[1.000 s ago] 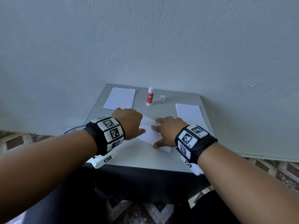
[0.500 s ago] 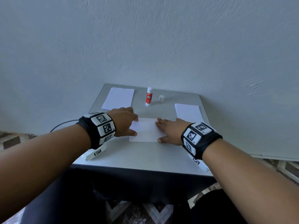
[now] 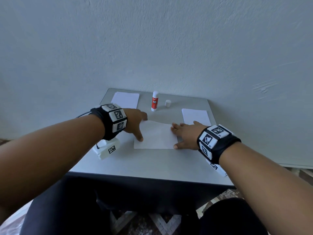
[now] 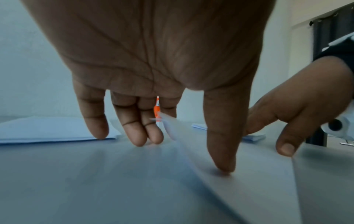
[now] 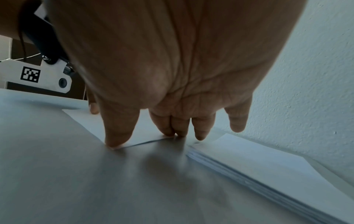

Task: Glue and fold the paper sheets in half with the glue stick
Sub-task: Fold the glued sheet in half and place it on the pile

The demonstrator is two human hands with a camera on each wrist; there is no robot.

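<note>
Folded paper sheet (image 3: 155, 135): white, lies mid-counter between both hands, far-left corner slightly lifted.
Left hand (image 3: 134, 122): fingers extended, not gripping; thumb tip (image 4: 223, 163) presses the sheet's left part, other fingertips rest on the counter (image 3: 152, 163) beside it.
Right hand (image 3: 185, 134): flat, fingers straight, presses the sheet's right edge; thumb at its near-right corner.
Glue stick (image 3: 154, 103): upright, uncapped, far centre.
Cap (image 3: 167, 103): stands just right of the stick.
Paper stack (image 3: 125, 100): far left.
Second paper stack (image 3: 195, 116): far right, near the right hand.

Both arms reach forward — left hand (image 3: 134, 122) and right hand (image 3: 185, 134) spread, fingers straight.
</note>
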